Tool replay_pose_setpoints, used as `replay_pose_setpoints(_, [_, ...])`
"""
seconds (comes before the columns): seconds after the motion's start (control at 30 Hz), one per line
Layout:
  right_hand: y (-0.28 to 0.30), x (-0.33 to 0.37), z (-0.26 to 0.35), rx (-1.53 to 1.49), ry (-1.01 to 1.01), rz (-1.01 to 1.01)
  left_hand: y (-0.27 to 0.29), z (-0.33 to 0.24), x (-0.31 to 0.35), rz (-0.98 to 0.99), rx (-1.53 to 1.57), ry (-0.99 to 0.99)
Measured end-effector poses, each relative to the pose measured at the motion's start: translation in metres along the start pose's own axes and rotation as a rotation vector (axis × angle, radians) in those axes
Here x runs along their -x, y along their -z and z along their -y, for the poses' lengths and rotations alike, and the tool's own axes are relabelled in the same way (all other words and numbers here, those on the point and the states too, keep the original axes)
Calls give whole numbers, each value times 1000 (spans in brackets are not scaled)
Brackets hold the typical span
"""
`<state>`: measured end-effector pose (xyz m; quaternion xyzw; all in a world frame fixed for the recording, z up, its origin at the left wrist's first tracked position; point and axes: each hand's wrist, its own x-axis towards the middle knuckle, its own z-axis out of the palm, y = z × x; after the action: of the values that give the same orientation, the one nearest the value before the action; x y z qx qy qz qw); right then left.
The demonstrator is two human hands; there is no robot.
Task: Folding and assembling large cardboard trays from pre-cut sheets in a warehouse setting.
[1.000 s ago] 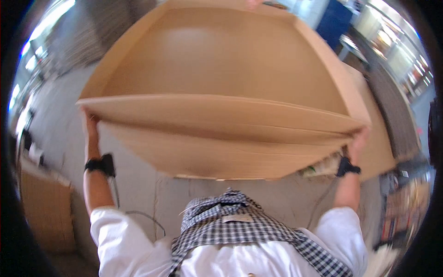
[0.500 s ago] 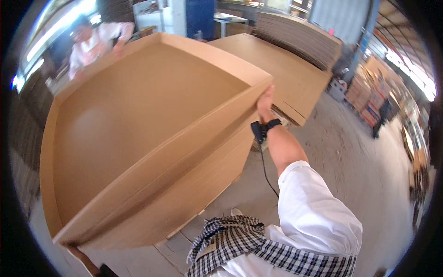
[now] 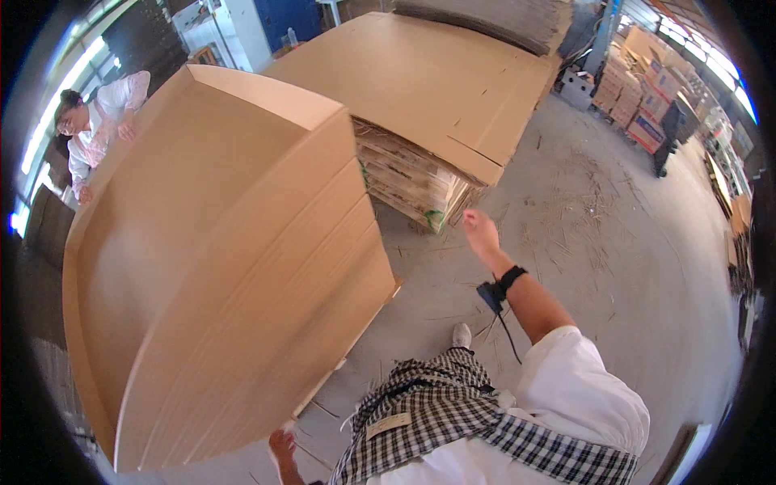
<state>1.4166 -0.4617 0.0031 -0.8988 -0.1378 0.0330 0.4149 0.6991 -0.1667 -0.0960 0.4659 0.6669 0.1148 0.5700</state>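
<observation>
A large shallow cardboard tray (image 3: 202, 153) rests tilted on top of a tall stack of similar tan cardboard (image 3: 283, 323) at the left. My right hand (image 3: 482, 234) is off the tray, in the air over the floor to its right, with its fingers curled in and nothing in them. A black strap with a small black device and cable (image 3: 508, 284) is round that wrist. Low at the stack's near bottom corner is my left hand (image 3: 283, 446), apart from the tray's rim; its fingers are too small and blurred to read.
At the tray's far left side a co-worker (image 3: 101, 121) leans over, hands at its rim. Flat cardboard sheets (image 3: 420, 73) lie on a pile behind, on slatted wood (image 3: 412, 178). Straw-like scraps litter the grey floor (image 3: 582, 267). Boxes (image 3: 630, 105) stand at the far right.
Both my hands have let go of the tray's near edge; the right moved away to the right, the left lower and to the right. The tray has settled down onto the stack.
</observation>
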Motion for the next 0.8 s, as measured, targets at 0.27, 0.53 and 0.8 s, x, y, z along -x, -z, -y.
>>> replay_pose_setpoints(0.27, [-9,-185,7,499,342,71,-371,-265,163,572,-844,-749])
replay_pose_setpoints(0.53, [-36,-261,-11,905,837,569,-552,-328,157,619,-745,-844])
replay_pose_setpoints(0.8, [-1,-295,13,457,792,852,-722,-434,82,412,-80,-540])
